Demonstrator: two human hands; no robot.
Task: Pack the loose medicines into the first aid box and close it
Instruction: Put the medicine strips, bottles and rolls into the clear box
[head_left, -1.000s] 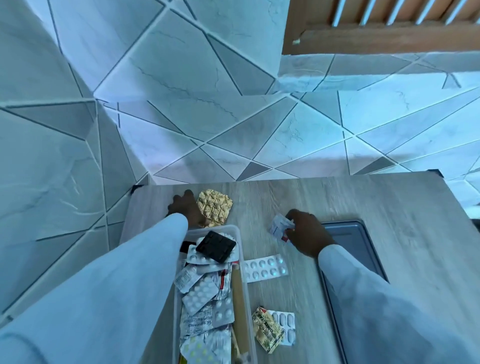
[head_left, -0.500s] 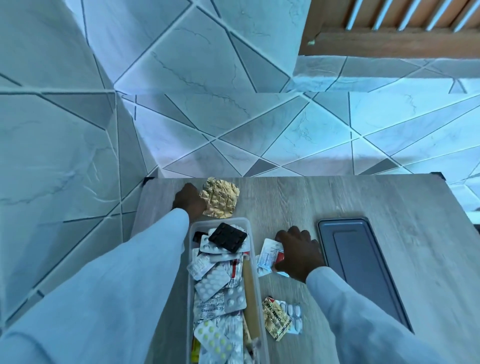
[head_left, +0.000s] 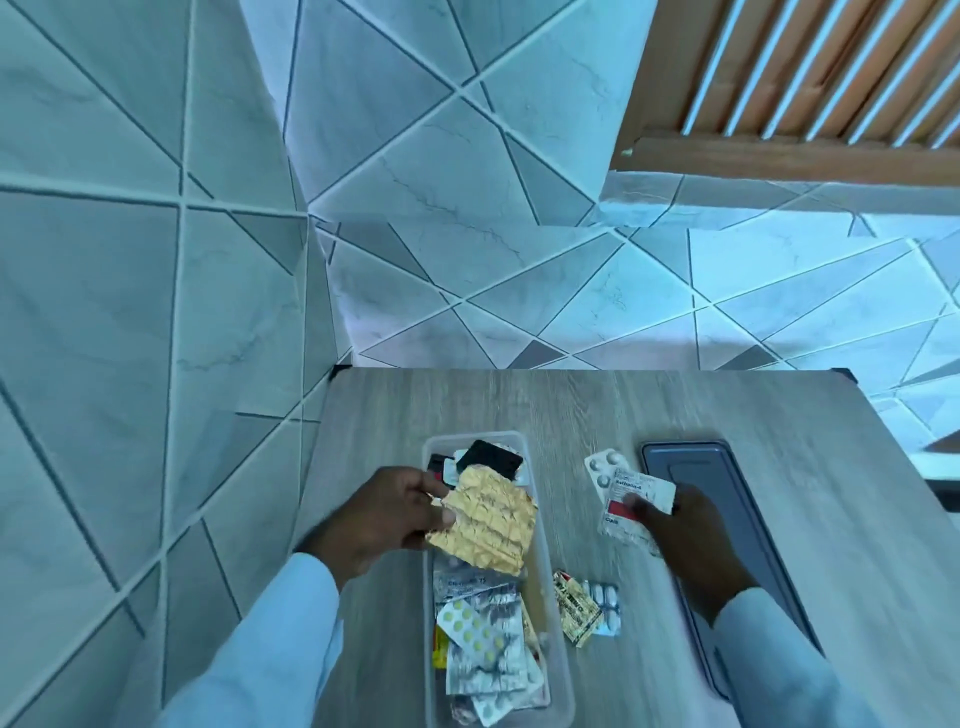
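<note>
We count one clear first aid box (head_left: 552, 597), one grey lid (head_left: 737, 499) and one surface (head_left: 597, 410). Two hands: the left hand (head_left: 387, 514) with one gold foil strip (head_left: 485, 525), the right hand (head_left: 685, 540) with two or three strips (head_left: 631, 493). Two loose strips (head_left: 589, 605) lie on the surface. Those heaped inside the box we cannot count exactly.

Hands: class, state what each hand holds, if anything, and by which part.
Left hand pinches the gold blister by its left edge, over the box. Right hand grips white strips at their lower right end.
</note>
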